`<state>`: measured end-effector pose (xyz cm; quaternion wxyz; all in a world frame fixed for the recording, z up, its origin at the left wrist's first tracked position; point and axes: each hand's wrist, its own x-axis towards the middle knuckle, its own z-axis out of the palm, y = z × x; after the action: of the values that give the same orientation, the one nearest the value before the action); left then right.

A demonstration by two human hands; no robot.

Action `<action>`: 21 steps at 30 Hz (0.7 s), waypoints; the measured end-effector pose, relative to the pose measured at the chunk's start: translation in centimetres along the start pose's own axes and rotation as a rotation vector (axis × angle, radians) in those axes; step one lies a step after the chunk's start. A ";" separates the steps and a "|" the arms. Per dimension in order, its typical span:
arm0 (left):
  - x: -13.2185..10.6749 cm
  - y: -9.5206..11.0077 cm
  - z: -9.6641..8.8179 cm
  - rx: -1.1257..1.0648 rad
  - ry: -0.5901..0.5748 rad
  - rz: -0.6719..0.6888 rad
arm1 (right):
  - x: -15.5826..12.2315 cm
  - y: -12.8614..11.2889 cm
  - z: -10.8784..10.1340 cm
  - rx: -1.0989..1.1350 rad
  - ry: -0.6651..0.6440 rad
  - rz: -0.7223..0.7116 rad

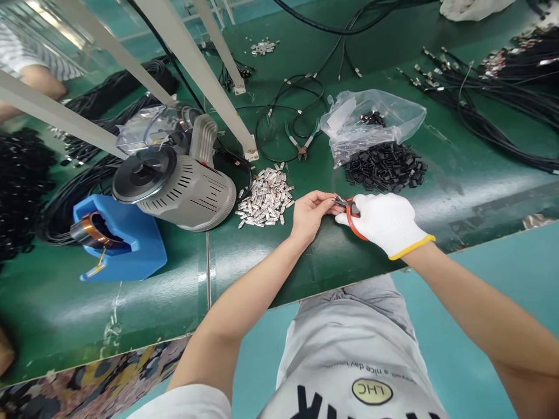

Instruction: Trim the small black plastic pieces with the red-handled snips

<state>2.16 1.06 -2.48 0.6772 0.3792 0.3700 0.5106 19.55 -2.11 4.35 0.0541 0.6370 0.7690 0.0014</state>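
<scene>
My right hand (386, 221), in a white glove with a yellow cuff, is wrapped round red-handled pliers (356, 224). Their jaws point left and meet the fingertips of my bare left hand (311, 214). Those fingers are pinched together at the jaws, and whatever small piece they hold is too hidden to name. Just left of this hand lies a heap of small silvery metal connector shells (267, 196). Beyond the glove is a pile of small black pieces (386, 167), partly under a clear plastic bag (371, 119).
Green-handled cutters (302, 148) lie open behind my hands. To the left stand a grey machine (187, 189) and a blue tape dispenser (148, 247). White metal posts (205, 64) rise from the green table (174, 308). Bundled black cables (484, 116) lie right; another person's arm (43, 81) shows far left.
</scene>
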 end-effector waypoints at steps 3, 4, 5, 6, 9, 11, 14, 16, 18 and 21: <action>0.0 0.0 0.0 -0.006 -0.009 0.013 | 0.0 -0.2 -0.1 -0.046 0.004 -0.019; 0.0 0.0 0.0 -0.013 -0.009 0.016 | 0.0 -0.2 -0.1 -0.055 0.006 -0.025; 0.0 0.0 0.0 -0.021 -0.007 0.016 | 0.0 -0.3 -0.1 -0.061 0.005 -0.031; 0.0 0.0 -0.1 -0.027 -0.003 0.014 | 0.0 -0.3 -0.1 -0.063 0.001 -0.035; 0.1 0.0 -0.2 -0.033 0.003 0.005 | 0.1 -0.4 -0.1 -0.068 -0.012 -0.040; 0.1 0.0 -0.2 -0.033 -0.003 0.002 | 0.1 -0.5 0.0 -0.070 -0.022 -0.041; 0.1 0.1 -0.2 -0.036 -0.009 0.005 | 0.3 -0.4 0.2 -0.067 -0.039 -0.046; 0.1 0.1 -0.2 -0.033 -0.008 0.006 | 0.3 -0.4 0.3 -0.063 -0.047 -0.044; 0.1 0.1 -0.2 -0.028 -0.006 0.007 | 0.4 -0.3 0.6 -0.059 -0.049 -0.041; 0.2 0.1 -0.3 -0.032 -0.009 0.014 | 0.4 -0.2 1.0 -0.062 -0.047 -0.043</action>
<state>1.95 1.30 -2.57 0.6811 0.3735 0.3560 0.5195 19.33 -1.80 3.28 0.0919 0.6183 0.7805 0.0093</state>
